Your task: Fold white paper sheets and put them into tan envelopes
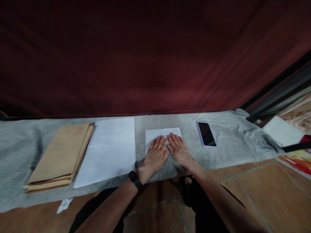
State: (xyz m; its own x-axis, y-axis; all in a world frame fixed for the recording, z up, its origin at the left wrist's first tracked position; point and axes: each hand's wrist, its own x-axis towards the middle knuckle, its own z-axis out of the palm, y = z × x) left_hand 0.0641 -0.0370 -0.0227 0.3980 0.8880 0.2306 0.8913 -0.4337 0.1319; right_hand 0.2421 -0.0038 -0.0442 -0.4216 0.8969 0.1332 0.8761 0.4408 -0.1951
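Observation:
A small white sheet of paper [152, 133], perhaps folded, lies on the grey cloth in front of me. Flat on its left half rests my left hand [157, 152], fingers stretched out and pointing away from me. My right hand [178, 149] lies flat on the right half, its fingers likewise extended. The two hands are close together near the paper's middle and cover much of it. A dark band [135, 180] is on my left wrist. To the left of the hands is larger white paper [109, 149]; whether it is one sheet or a stack I cannot tell.
Brown envelopes [62, 152] are stacked at the left on the grey cloth [233, 139]. A phone [207, 134] with a light purple case lies to the right. Dark red fabric [155, 64] rises behind the cloth. A white scrap [64, 205] is near the tiled floor [243, 187].

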